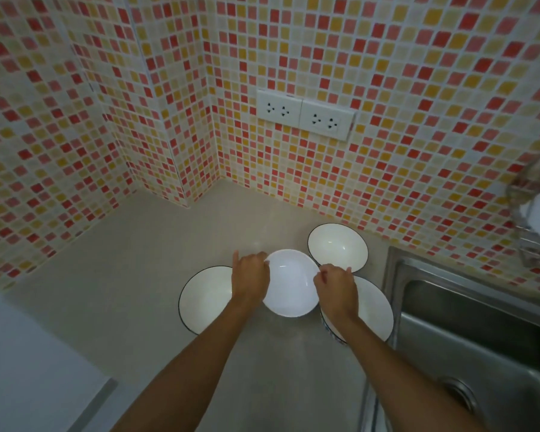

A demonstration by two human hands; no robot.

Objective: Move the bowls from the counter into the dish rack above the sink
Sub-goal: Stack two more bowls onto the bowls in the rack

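Observation:
A plain white bowl [290, 283] sits in the middle of a cluster on the grey counter [131, 275]. My left hand [250, 277] grips its left rim and my right hand [335, 286] grips its right rim. Three white bowls with dark rims surround it: one at the left [205, 299], one behind it [337, 246], and one at the right [376, 308], partly hidden under my right hand. A wire dish rack [533, 219] shows blurred at the right edge, above the sink.
A steel sink [468, 332] lies right of the counter, its drain at the lower right. The mosaic tile wall carries a double socket [304, 115]. A white surface [22, 363] fills the lower left corner.

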